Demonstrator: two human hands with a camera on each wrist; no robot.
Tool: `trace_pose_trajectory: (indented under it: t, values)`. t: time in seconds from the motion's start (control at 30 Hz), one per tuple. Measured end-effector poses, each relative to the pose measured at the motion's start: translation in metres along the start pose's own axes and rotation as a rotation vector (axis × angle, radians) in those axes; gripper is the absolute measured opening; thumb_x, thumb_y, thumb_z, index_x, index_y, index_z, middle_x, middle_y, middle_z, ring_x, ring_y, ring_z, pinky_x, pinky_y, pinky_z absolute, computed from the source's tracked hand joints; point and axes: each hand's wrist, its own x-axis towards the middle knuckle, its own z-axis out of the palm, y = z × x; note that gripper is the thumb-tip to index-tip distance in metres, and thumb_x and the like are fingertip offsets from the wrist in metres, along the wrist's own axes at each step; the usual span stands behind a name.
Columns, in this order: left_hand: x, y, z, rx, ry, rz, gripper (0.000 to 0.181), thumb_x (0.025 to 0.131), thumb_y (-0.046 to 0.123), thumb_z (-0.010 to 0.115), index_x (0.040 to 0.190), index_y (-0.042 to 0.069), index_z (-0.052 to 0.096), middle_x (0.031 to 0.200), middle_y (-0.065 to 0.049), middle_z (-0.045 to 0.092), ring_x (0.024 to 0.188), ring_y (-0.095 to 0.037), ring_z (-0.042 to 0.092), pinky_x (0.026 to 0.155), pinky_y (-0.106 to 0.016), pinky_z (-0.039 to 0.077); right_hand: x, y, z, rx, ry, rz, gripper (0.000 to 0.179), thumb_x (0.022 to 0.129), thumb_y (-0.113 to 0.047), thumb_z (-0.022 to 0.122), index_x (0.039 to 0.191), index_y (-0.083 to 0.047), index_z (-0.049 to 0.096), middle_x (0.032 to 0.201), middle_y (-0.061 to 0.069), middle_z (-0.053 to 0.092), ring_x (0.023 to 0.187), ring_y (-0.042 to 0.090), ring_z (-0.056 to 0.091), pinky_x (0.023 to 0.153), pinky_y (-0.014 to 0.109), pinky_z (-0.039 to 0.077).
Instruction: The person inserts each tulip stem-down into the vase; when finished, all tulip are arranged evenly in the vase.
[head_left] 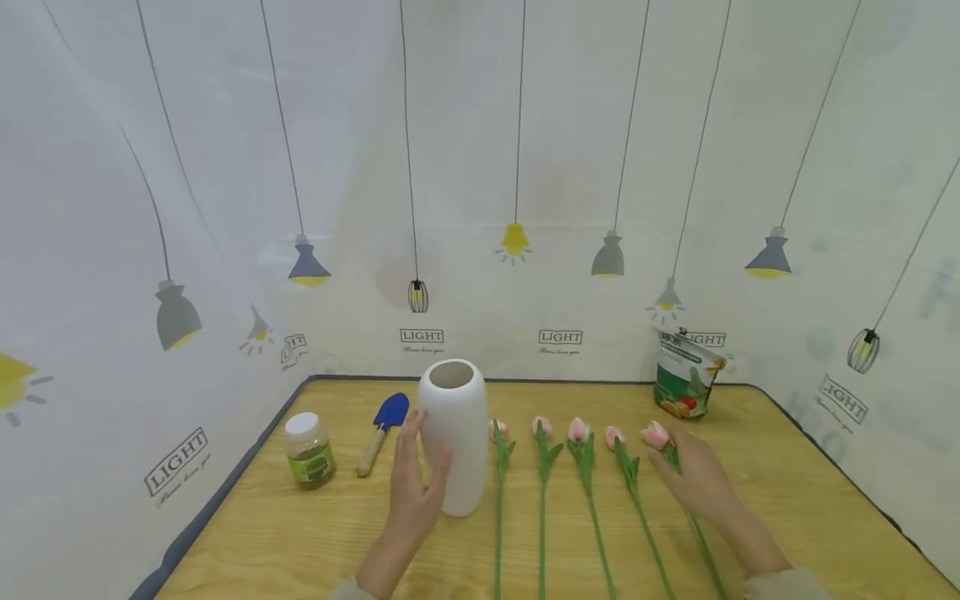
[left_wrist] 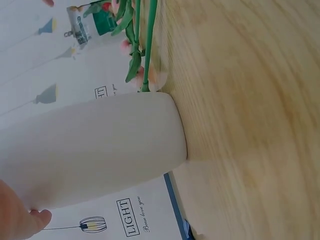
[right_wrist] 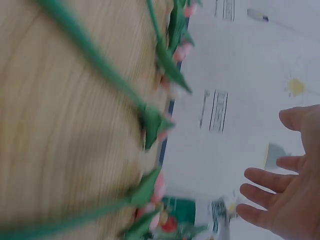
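A tall white vase (head_left: 457,442) stands upright on the wooden table. My left hand (head_left: 416,483) holds its left side, thumb across the front and fingers along the far left; the left wrist view shows the vase's (left_wrist: 105,145) lower part, with part of the hand (left_wrist: 17,215) at its edge. Several pink-and-white tulips with green stems lie in a row to its right. My right hand (head_left: 697,475) is over the rightmost tulip (head_left: 656,435), partly covering its stem. In the right wrist view the fingers (right_wrist: 265,180) are spread, with nothing between them.
A jar with a white lid (head_left: 309,450) and a blue-bladed trowel (head_left: 390,412) are left of the vase. A green-and-white pouch (head_left: 686,375) stands at the back right. Fabric walls printed with lamps (head_left: 515,242) border the table (head_left: 345,533).
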Motion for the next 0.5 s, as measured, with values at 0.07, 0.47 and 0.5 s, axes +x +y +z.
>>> trace_pose_trajectory:
  t: [0.07, 0.47, 0.5]
  values:
    - [0.0, 0.001, 0.003, -0.007, 0.015, -0.021, 0.058, 0.083, 0.017, 0.058, 0.134, 0.01, 0.033, 0.137, -0.019, 0.035, 0.125, -0.039, 0.034, 0.095, -0.063, 0.031, 0.008, -0.013, 0.014, 0.031, -0.002, 0.007, 0.053, 0.09, -0.033, 0.047, 0.121, 0.01, 0.04, 0.115, 0.029, 0.051, 0.103, 0.043, 0.05, 0.083, 0.053, 0.044]
    - [-0.004, 0.001, 0.02, 0.028, 0.077, -0.044, 0.094, 0.059, 0.024, 0.081, 0.135, 0.011, 0.026, 0.136, -0.021, 0.03, 0.115, -0.044, 0.041, 0.083, -0.061, 0.043, 0.037, -0.095, 0.092, 0.144, -0.132, -0.003, 0.031, 0.084, -0.018, 0.056, 0.105, 0.004, 0.057, 0.081, 0.012, 0.064, 0.059, 0.015, 0.058, 0.046, 0.021, 0.047]
    - [-0.004, 0.0, 0.021, 0.028, 0.083, -0.036, 0.095, 0.058, 0.022, 0.081, 0.135, 0.011, 0.026, 0.136, -0.022, 0.03, 0.116, -0.045, 0.041, 0.083, -0.061, 0.042, 0.039, -0.099, 0.097, 0.158, -0.155, -0.008, 0.028, 0.084, -0.017, 0.055, 0.102, 0.005, 0.058, 0.072, 0.009, 0.063, 0.05, 0.01, 0.053, 0.04, 0.017, 0.041]
